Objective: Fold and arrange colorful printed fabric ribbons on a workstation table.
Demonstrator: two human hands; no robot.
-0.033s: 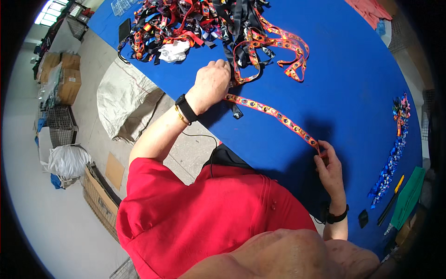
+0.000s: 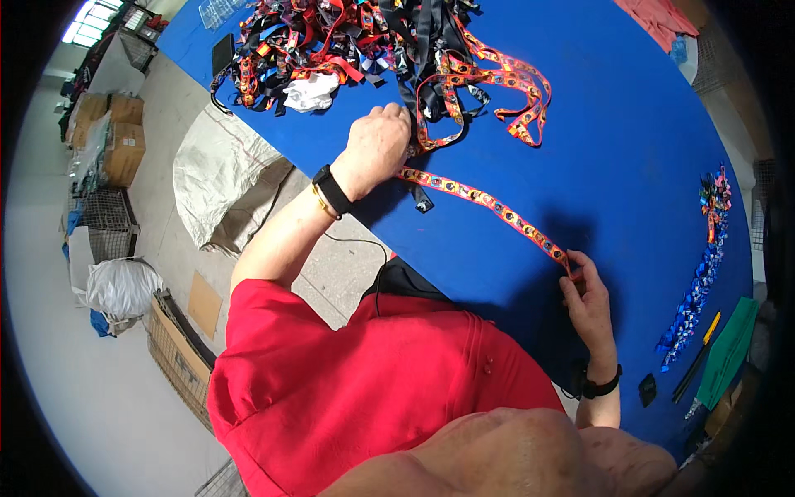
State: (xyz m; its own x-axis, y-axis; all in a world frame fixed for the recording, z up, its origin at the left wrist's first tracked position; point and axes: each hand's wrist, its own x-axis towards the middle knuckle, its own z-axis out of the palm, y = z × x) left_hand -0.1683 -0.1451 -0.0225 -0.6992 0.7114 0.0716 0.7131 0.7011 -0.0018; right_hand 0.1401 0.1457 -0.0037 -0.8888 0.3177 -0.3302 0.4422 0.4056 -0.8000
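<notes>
A long orange-red patterned strap [image 2: 489,203] lies stretched across the blue table [image 2: 613,149]. My left hand [image 2: 379,147] grips its far end beside a big pile of tangled straps [image 2: 356,37] in red, orange, black and blue. My right hand [image 2: 586,296] pinches the near end of the same strap between thumb and fingers close to the table's front edge. Both wrists wear black bands. A looped orange strap [image 2: 505,83] trails out of the pile just beyond my left hand.
A white cloth [image 2: 310,91] and a black flat device [image 2: 222,54] lie by the pile. A row of small blue pieces [image 2: 694,298], a yellow-handled tool [image 2: 702,340] and a green sheet [image 2: 729,348] sit at the right. A grey sack [image 2: 219,186] and cardboard boxes [image 2: 120,132] stand on the floor at the left.
</notes>
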